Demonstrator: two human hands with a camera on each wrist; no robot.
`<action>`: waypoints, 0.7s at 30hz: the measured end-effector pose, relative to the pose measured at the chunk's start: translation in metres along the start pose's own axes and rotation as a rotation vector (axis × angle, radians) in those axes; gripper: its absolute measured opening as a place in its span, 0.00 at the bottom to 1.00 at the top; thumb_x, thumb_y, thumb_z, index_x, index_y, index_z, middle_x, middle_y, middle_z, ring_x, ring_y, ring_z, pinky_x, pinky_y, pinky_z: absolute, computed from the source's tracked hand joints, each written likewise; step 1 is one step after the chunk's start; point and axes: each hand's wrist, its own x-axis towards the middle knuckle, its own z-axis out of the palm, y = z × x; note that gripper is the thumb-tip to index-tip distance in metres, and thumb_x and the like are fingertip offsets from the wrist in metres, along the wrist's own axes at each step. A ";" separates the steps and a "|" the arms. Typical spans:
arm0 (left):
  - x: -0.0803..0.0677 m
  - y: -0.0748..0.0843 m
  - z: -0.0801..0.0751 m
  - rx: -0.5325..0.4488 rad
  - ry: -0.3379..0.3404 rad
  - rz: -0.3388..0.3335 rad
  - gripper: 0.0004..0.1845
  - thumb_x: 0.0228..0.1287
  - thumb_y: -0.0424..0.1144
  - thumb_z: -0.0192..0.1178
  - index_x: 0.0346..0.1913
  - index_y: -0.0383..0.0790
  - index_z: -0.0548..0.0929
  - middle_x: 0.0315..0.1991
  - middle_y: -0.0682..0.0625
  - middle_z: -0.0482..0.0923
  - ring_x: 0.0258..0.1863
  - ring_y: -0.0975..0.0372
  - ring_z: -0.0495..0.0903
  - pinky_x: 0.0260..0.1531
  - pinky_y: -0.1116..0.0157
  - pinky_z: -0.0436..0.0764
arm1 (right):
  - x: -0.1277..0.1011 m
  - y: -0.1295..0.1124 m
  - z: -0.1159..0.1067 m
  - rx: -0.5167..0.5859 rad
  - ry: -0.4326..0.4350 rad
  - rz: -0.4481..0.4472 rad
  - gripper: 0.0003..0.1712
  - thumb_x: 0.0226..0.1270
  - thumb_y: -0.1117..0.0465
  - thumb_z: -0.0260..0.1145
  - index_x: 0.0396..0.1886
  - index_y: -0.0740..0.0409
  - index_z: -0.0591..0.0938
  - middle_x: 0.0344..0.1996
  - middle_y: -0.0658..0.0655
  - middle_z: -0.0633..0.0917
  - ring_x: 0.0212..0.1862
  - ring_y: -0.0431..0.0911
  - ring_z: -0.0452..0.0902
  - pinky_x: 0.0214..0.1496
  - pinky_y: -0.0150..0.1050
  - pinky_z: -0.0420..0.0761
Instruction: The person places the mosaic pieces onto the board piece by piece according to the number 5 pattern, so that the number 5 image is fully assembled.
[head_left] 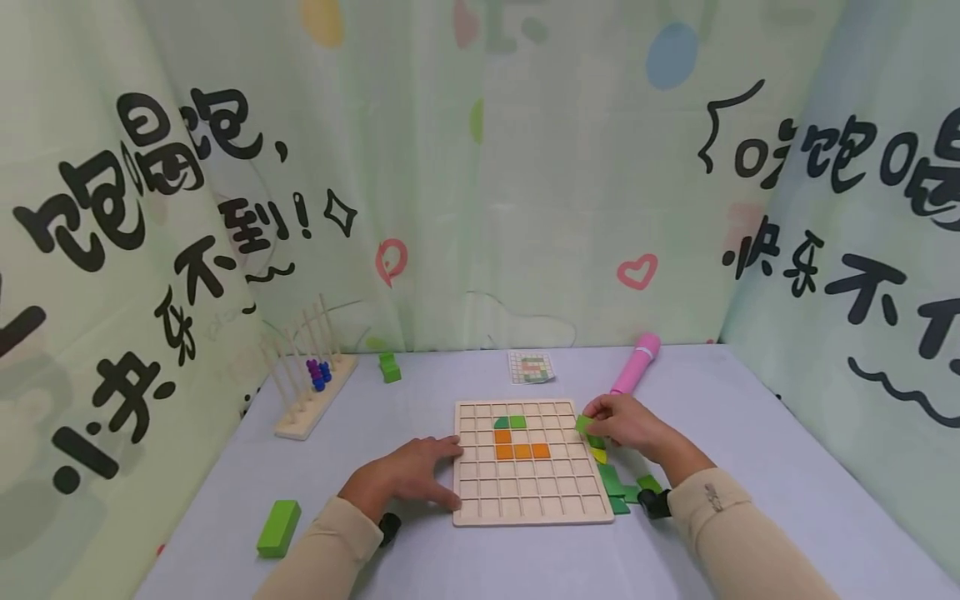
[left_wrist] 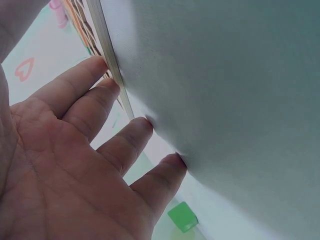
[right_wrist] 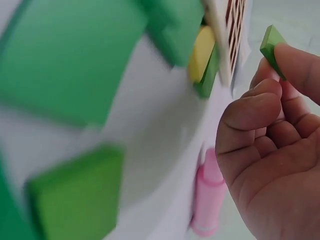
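A wooden grid board (head_left: 529, 500) lies on the table with orange tiles (head_left: 521, 451) and green tiles (head_left: 510, 422) set in its squares. My left hand (head_left: 408, 475) rests flat beside the board's left edge (left_wrist: 112, 65), straight fingertips (left_wrist: 145, 124) touching the table and the edge. My right hand (head_left: 622, 421) hovers at the board's right edge and pinches a small green tile (right_wrist: 271, 47) (head_left: 583, 423) between thumb and fingers. Loose green and yellow tiles (head_left: 611, 479) (right_wrist: 202, 52) lie by the board under that wrist.
A pink cylinder (head_left: 636, 363) (right_wrist: 207, 197) lies behind the right hand. A pattern card (head_left: 531, 367) sits beyond the board. A wooden peg rack (head_left: 311, 392) with blue beads stands at back left, near a green block (head_left: 388, 367). Another green block (head_left: 279, 527) (left_wrist: 182, 216) lies front left. Curtains enclose the table.
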 end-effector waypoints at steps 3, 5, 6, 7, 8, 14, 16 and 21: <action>0.000 0.000 0.000 -0.003 -0.002 -0.009 0.43 0.53 0.51 0.80 0.73 0.46 0.76 0.79 0.53 0.65 0.78 0.47 0.63 0.76 0.45 0.66 | 0.005 -0.007 0.008 0.022 -0.009 -0.003 0.12 0.68 0.64 0.69 0.48 0.62 0.82 0.38 0.57 0.80 0.40 0.49 0.74 0.36 0.39 0.76; 0.001 0.000 0.000 0.002 -0.002 -0.014 0.43 0.53 0.51 0.80 0.73 0.46 0.76 0.79 0.53 0.66 0.78 0.46 0.63 0.76 0.45 0.65 | 0.008 -0.012 0.013 0.031 -0.016 -0.005 0.11 0.68 0.64 0.69 0.48 0.62 0.82 0.38 0.56 0.80 0.41 0.49 0.74 0.37 0.39 0.76; 0.001 -0.001 0.000 0.004 -0.001 -0.017 0.43 0.53 0.51 0.80 0.73 0.46 0.76 0.79 0.53 0.66 0.78 0.46 0.62 0.76 0.45 0.65 | 0.010 -0.015 0.015 0.031 -0.021 -0.008 0.11 0.68 0.64 0.69 0.48 0.62 0.82 0.38 0.56 0.80 0.42 0.49 0.74 0.38 0.38 0.76; 0.001 -0.001 0.000 0.006 -0.002 -0.020 0.43 0.53 0.51 0.80 0.73 0.46 0.76 0.79 0.54 0.66 0.79 0.46 0.62 0.76 0.45 0.65 | 0.012 -0.016 0.018 0.037 -0.028 -0.011 0.11 0.68 0.64 0.69 0.47 0.62 0.82 0.38 0.56 0.81 0.42 0.49 0.74 0.39 0.39 0.76; 0.001 -0.001 0.000 0.007 -0.002 -0.024 0.43 0.53 0.52 0.80 0.73 0.47 0.76 0.79 0.54 0.65 0.79 0.46 0.62 0.76 0.45 0.65 | 0.015 -0.018 0.020 0.036 -0.031 -0.018 0.10 0.68 0.65 0.69 0.47 0.62 0.82 0.38 0.56 0.81 0.42 0.49 0.74 0.40 0.39 0.76; 0.002 -0.001 0.000 0.009 -0.001 -0.037 0.44 0.53 0.52 0.80 0.73 0.48 0.75 0.79 0.55 0.65 0.79 0.47 0.61 0.76 0.45 0.65 | 0.030 -0.026 0.032 -0.022 -0.050 -0.104 0.08 0.69 0.65 0.68 0.45 0.63 0.83 0.36 0.56 0.81 0.41 0.48 0.74 0.42 0.38 0.76; 0.002 -0.002 0.000 0.013 -0.001 -0.034 0.43 0.53 0.52 0.80 0.73 0.48 0.75 0.79 0.55 0.65 0.79 0.47 0.61 0.76 0.45 0.65 | 0.034 -0.029 0.036 -0.043 -0.052 -0.119 0.07 0.69 0.65 0.68 0.45 0.63 0.83 0.36 0.55 0.81 0.41 0.48 0.74 0.42 0.37 0.75; 0.002 -0.001 0.001 0.012 -0.006 -0.043 0.44 0.53 0.53 0.80 0.73 0.49 0.75 0.80 0.56 0.64 0.80 0.47 0.61 0.76 0.45 0.65 | 0.042 -0.034 0.042 -0.112 -0.046 -0.148 0.06 0.69 0.66 0.67 0.43 0.62 0.84 0.35 0.55 0.81 0.41 0.48 0.73 0.41 0.37 0.75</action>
